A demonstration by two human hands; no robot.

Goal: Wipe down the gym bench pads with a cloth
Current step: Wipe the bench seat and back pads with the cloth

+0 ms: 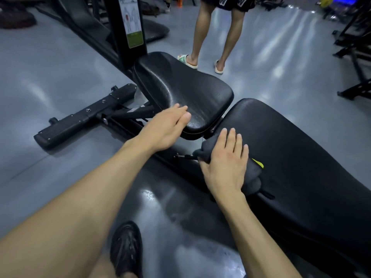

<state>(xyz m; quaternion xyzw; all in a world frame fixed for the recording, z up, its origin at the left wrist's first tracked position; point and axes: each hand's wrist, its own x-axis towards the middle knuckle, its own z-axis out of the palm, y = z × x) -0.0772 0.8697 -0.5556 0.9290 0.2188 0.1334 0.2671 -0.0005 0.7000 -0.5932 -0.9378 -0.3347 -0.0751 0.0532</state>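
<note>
The gray floor (50, 81) is shiny and spreads out under both hands. On it stands a black gym bench.

The long back pad (297, 161) is the biggest part. It lies under the right hand (226, 163) and stretches away to that hand's right and toward the person. The seat pad (180, 87) is smaller. It sits just past the left hand (166, 127) and up from the right hand, with a thin gap between the two pads.

A black metal foot bar (84, 117) lies on the floor to the left of the left hand. A black post with a sticker (132, 23) stands far beyond the left hand, behind the seat pad.

Another person's bare legs (214, 37) stand on the floor well past both hands, in light sandals.

A dark shoe (126, 249) is down low, between the two arms and closer than either hand.

The dark gray cloth (252, 177) is bunched up on the near edge of the back pad, right under the right hand. A small yellow tag (258, 163) pokes out beside the little finger.

The right hand is flat, fingers straight and a bit spread, pressing the cloth onto the pad.

The left hand is flat too, with fingers together. Its fingertips rest on the near corner of the seat pad, and it holds nothing.
</note>
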